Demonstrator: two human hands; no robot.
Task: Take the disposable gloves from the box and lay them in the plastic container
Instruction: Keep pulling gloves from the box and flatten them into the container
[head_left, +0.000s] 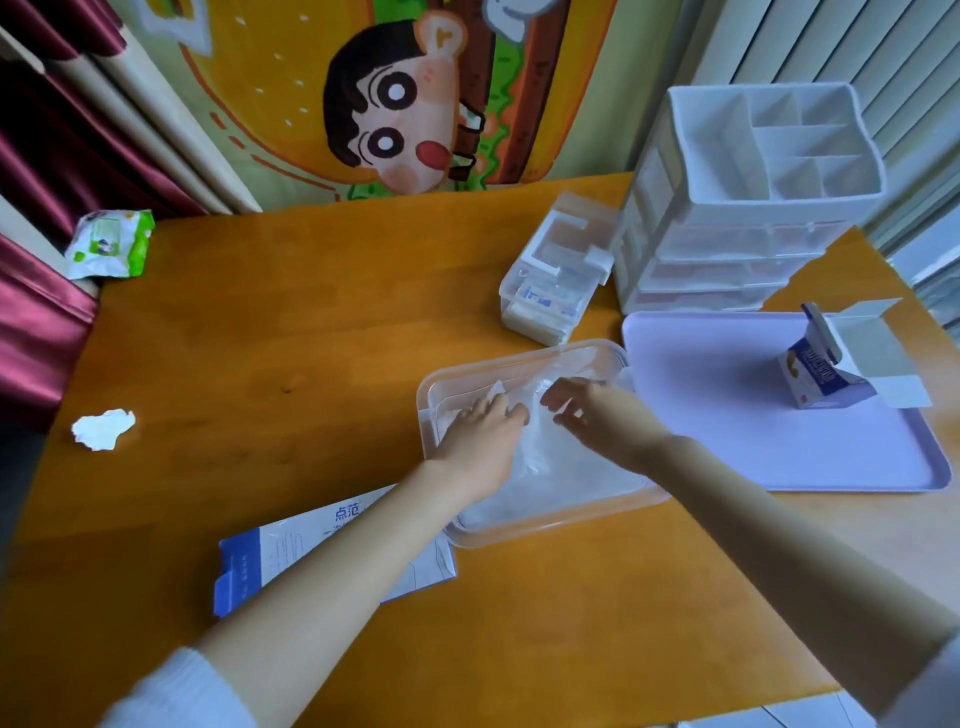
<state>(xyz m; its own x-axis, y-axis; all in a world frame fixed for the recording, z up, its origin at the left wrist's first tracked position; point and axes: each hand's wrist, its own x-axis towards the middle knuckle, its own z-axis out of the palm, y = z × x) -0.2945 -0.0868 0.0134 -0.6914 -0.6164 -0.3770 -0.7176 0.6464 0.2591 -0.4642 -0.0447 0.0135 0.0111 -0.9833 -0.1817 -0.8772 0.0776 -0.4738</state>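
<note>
1. My left hand (478, 434) lies flat, fingers relaxed, pressing the thin translucent disposable gloves (535, 467) down inside the clear rectangular plastic container (519, 538).
2. My right hand (597, 413) hovers above them, fingers bent; whether they pinch film I cannot tell.
3. Risk: clingy film may stick to my skin and lift out when I withdraw.

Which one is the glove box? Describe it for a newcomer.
On the orange table, find the clear plastic container. The glove box sits at its near left corner, under the left forearm. It lies flat, showing hand outlines, unlike the open carton upright on the lilac tray.
</note>
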